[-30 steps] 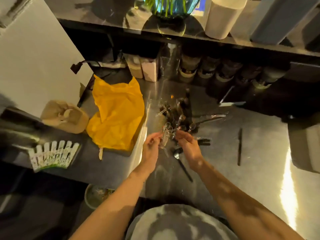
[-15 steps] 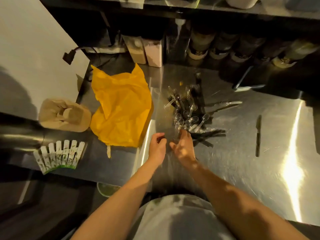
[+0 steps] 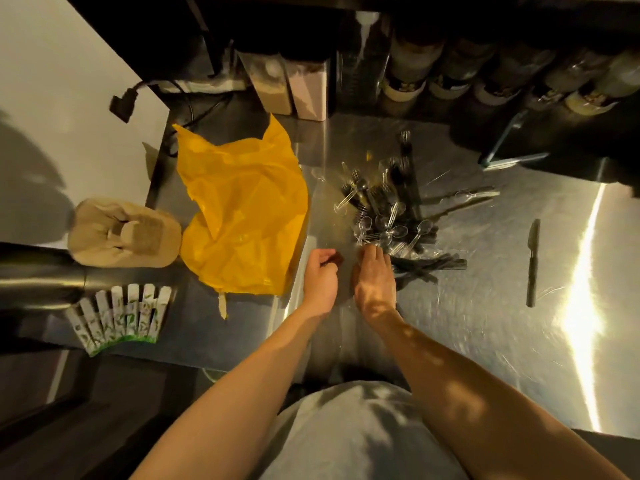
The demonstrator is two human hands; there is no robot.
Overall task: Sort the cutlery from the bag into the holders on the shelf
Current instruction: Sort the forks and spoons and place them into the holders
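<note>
The pile of cutlery [image 3: 384, 216] — clear spoons [image 3: 398, 232] tangled with black forks [image 3: 404, 137] — lies on the steel counter [image 3: 485, 323] just right of centre, beside the crumpled yellow bag [image 3: 242, 216], one black knife [image 3: 532, 261] apart at the right. The right hand [image 3: 374, 277] reaches into the pile's near edge, fingers fairly straight, tips lost among the spoons; the left hand [image 3: 320, 282] beside it has curled fingers with something small and dark at their tips, though I cannot tell if it grips it. Containers [image 3: 408, 64] along the top edge sit in shadow, cut off.
</note>
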